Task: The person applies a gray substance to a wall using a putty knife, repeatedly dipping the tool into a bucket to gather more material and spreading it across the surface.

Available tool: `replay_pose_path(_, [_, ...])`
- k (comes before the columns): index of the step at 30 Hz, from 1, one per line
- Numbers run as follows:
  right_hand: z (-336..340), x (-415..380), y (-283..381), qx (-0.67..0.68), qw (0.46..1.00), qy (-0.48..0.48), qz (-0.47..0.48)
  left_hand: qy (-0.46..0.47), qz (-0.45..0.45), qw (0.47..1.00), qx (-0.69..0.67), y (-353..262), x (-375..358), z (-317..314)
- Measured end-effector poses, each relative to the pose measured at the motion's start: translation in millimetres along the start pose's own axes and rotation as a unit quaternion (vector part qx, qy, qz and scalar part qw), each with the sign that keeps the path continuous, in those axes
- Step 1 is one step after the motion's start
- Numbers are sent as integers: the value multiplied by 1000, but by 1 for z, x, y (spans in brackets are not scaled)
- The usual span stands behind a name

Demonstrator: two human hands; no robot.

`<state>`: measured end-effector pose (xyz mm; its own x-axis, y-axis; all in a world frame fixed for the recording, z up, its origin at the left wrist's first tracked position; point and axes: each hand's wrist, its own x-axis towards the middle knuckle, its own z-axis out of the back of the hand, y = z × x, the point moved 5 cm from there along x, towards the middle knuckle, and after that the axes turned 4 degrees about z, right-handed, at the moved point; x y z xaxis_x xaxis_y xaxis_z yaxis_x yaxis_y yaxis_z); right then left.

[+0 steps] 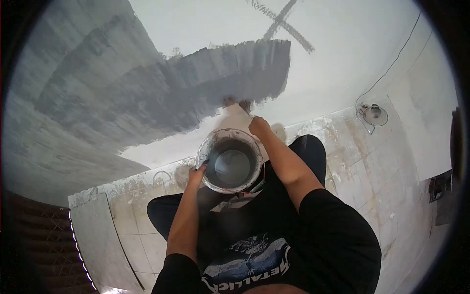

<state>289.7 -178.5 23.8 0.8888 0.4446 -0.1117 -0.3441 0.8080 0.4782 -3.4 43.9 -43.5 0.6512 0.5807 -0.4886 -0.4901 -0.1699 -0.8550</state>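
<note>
My left hand (197, 175) grips the left rim of a paint-smeared bucket (205, 143) that sits between my legs, with thin grey paint (231, 166) inside. Beyond the bucket, my right hand (259, 126) is closed around the handle of a paintbrush (246, 107). The bristles touch the white wall at the lower edge of a dark grey painted patch (230, 71); they are partly blurred.
A grey cross mark (280, 22) is on the upper wall. At the right, a small fan-like object (375, 113) with a cable stands on the stained tile floor (350, 171). A flat board (100, 240) lies at the lower left, near a brown slatted shutter (36, 240).
</note>
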Motion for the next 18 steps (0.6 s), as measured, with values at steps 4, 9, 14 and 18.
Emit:
replay_pose_path(4, [20,-13,-4,-33,999,-21,3,-9,-5,997,71,-8,-13,1])
replay_pose_path(9, [40,-32,-5,-77,990,-111,32,-29,10,975,219,5,-5,4])
replay_pose_path(14, [56,-113,27,11,992,-111,66,-10,8,943,332,4,6,-9])
replay_pose_path(18, [21,-130,36,-1,989,-35,144,-14,9,965,260,-38,-43,-17])
